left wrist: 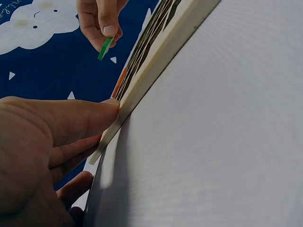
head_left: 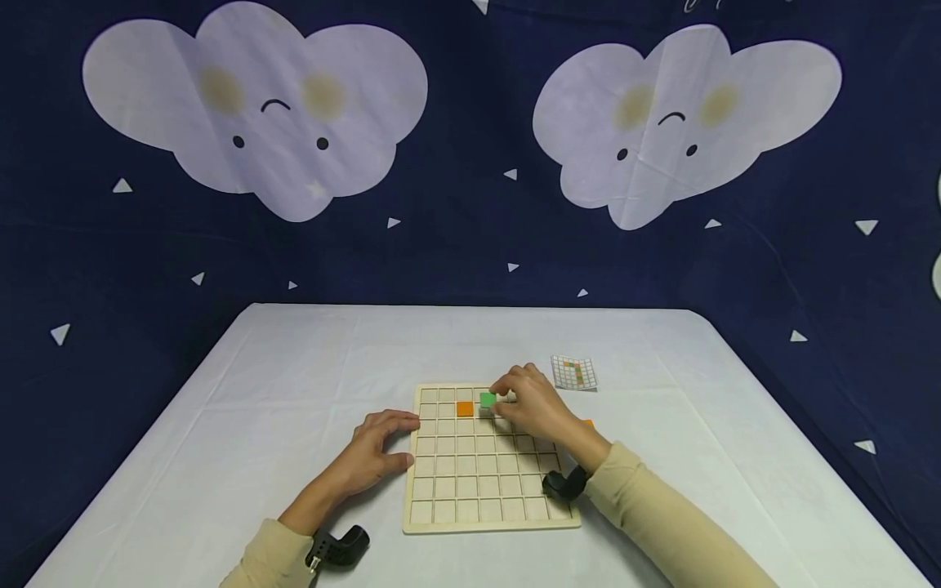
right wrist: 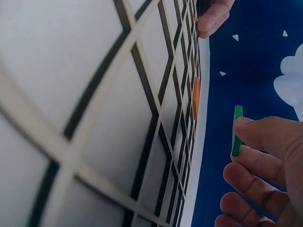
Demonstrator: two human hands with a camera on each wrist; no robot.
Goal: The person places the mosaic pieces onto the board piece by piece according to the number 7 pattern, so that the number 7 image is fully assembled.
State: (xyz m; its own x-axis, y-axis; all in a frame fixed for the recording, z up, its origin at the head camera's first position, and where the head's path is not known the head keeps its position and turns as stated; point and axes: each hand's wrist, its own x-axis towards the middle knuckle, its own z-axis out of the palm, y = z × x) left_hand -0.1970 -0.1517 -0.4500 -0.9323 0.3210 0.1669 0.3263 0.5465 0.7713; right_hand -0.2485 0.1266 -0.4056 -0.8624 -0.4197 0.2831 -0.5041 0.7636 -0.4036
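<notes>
A wooden grid board (head_left: 445, 467) lies on the table. My right hand (head_left: 535, 406) pinches a small square green tile (head_left: 488, 399) between thumb and fingers. In the right wrist view that green tile (right wrist: 237, 131) is held off the board, apart from its surface. An orange tile (head_left: 465, 409) sits in a cell of the second row, just left of the green one. Along the board's left edge my left hand (head_left: 371, 455) rests its fingertips and thumb, the fingers fairly straight; the left thumb (left wrist: 85, 118) touches the rim.
A small card (head_left: 574, 373) printed with a coloured grid pattern lies beyond the board's far right corner. Something orange (head_left: 588, 423) shows partly behind the right wrist, mostly hidden. White cloth (head_left: 257, 425) covers the table, and a dark blue cloud-patterned curtain (head_left: 470, 163) hangs behind.
</notes>
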